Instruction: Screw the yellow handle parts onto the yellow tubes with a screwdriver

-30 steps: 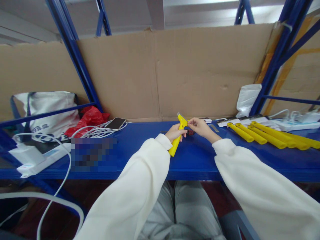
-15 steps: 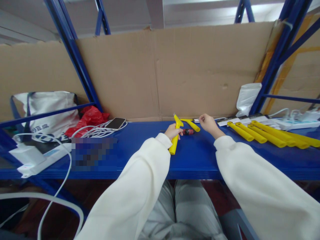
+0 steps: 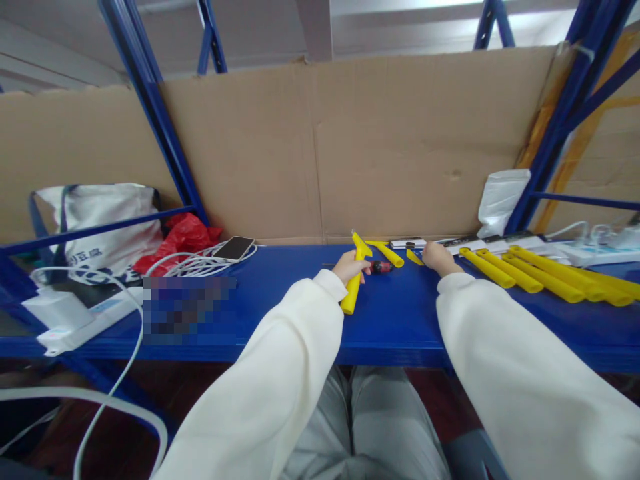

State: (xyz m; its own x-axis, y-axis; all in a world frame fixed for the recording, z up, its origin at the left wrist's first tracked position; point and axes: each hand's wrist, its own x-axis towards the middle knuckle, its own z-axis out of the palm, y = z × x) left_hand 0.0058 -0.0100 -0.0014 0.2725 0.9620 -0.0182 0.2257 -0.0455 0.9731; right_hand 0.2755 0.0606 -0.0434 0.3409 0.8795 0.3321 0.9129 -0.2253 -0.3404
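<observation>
My left hand (image 3: 349,267) is closed around a yellow tool handle (image 3: 352,293), which stands tilted with its wider head upward. Beside that hand a red and black screwdriver (image 3: 381,267) lies on the blue table, partly hidden by the fingers. Another yellow handle (image 3: 389,254) rests just behind it. My right hand (image 3: 436,257) is at the back of the table with its fingers pressed together, close to a small yellow piece (image 3: 414,257); what its fingertips hold, if anything, is too small to make out.
Several yellow handles (image 3: 547,275) lie in a row on the right, before a white plastic bag (image 3: 501,200). At the left are a phone (image 3: 236,249), coiled white cable, a red bag (image 3: 183,237), a cloth bag (image 3: 107,223) and a power strip (image 3: 95,325).
My right hand has moved to the right and slightly down toward the table. The small yellow piece and a white strip beside it now show. My left hand keeps its hold.
</observation>
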